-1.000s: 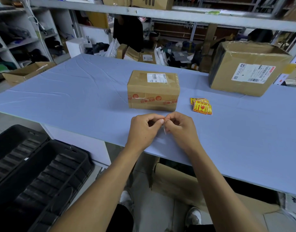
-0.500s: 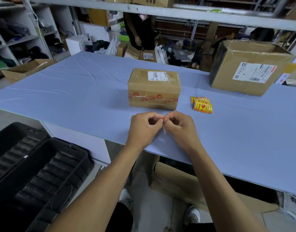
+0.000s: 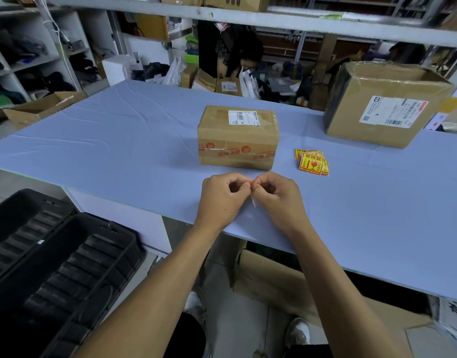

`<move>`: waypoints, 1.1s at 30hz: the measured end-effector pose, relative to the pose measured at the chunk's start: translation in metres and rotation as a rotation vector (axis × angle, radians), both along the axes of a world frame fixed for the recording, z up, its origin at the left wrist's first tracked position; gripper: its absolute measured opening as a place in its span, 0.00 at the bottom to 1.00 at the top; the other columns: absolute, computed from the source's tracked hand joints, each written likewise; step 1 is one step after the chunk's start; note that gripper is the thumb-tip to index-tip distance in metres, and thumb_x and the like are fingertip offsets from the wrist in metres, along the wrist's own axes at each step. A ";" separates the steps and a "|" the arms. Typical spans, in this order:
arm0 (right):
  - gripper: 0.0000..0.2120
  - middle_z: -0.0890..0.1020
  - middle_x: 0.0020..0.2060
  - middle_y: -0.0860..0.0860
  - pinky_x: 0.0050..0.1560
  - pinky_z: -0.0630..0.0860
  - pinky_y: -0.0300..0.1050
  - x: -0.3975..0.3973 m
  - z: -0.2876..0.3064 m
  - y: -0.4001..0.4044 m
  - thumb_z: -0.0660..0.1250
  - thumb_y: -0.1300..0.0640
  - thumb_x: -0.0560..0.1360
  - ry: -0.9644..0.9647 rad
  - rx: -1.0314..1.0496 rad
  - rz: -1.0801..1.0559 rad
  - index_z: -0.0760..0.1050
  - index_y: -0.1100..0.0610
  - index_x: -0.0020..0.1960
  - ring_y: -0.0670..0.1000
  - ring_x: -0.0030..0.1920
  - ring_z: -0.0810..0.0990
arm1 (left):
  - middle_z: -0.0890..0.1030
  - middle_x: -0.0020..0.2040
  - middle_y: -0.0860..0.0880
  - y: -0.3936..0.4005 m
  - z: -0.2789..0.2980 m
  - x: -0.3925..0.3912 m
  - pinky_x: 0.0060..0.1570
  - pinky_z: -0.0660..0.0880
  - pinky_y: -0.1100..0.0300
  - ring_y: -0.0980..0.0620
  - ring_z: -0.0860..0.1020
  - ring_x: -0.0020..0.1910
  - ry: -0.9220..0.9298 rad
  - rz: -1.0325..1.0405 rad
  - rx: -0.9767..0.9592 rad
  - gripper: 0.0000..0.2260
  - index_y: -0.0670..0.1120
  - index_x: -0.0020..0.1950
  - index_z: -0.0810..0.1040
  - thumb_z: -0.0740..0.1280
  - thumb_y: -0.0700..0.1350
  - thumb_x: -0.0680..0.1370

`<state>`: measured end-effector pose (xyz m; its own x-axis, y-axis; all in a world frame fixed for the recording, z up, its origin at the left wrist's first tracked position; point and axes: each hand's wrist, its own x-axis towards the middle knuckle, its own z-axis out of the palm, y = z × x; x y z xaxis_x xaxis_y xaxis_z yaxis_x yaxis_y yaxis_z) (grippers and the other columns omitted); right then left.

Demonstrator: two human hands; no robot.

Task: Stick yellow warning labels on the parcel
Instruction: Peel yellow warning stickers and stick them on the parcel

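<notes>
A small brown parcel (image 3: 237, 136) with a white shipping label and red printed tape stands mid-table. To its right lies a small pile of yellow warning labels (image 3: 311, 162). Just in front of the parcel, my left hand (image 3: 222, 197) and my right hand (image 3: 279, 197) meet fingertip to fingertip, both pinching one label (image 3: 253, 196). Only its red-yellow top edge and a white strip of backing show between the fingers; the rest is hidden by my hands.
A larger cardboard box (image 3: 385, 104) stands at the table's (image 3: 119, 151) back right. Black plastic crates (image 3: 54, 267) sit on the floor at left. A person (image 3: 230, 47) stands behind the table among shelves and parcels. Flat cardboard (image 3: 271, 282) lies under the table.
My hands stay together in front of the parcel, working the label with small finger movements. A person has come into view behind the table.
</notes>
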<state>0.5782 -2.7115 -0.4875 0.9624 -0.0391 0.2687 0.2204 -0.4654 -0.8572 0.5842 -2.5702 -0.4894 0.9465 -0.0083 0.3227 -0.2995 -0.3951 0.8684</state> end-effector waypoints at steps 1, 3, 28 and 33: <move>0.08 0.77 0.27 0.46 0.32 0.66 0.33 0.000 0.000 0.000 0.67 0.62 0.74 -0.002 0.001 0.000 0.79 0.59 0.37 0.41 0.29 0.71 | 0.87 0.40 0.52 0.000 0.000 0.000 0.44 0.79 0.63 0.58 0.83 0.39 0.000 -0.004 -0.004 0.06 0.46 0.47 0.87 0.70 0.41 0.75; 0.08 0.77 0.28 0.47 0.33 0.67 0.35 0.001 -0.001 0.000 0.67 0.62 0.74 -0.003 0.003 -0.003 0.79 0.58 0.37 0.42 0.30 0.71 | 0.87 0.40 0.52 0.001 0.001 0.000 0.43 0.79 0.65 0.59 0.83 0.39 0.001 -0.021 -0.014 0.06 0.46 0.47 0.87 0.70 0.42 0.76; 0.08 0.78 0.28 0.47 0.33 0.68 0.36 0.001 -0.001 0.000 0.67 0.62 0.74 -0.011 0.033 0.005 0.78 0.58 0.36 0.43 0.30 0.71 | 0.85 0.38 0.51 0.001 0.000 0.002 0.46 0.81 0.50 0.53 0.83 0.39 0.004 -0.036 -0.026 0.06 0.45 0.46 0.86 0.69 0.42 0.77; 0.09 0.77 0.27 0.46 0.33 0.67 0.35 0.000 -0.001 0.001 0.67 0.62 0.74 -0.007 0.035 0.002 0.78 0.57 0.35 0.42 0.30 0.71 | 0.84 0.36 0.51 -0.001 0.000 0.003 0.45 0.81 0.50 0.51 0.82 0.38 0.006 -0.018 -0.006 0.07 0.44 0.44 0.86 0.68 0.42 0.78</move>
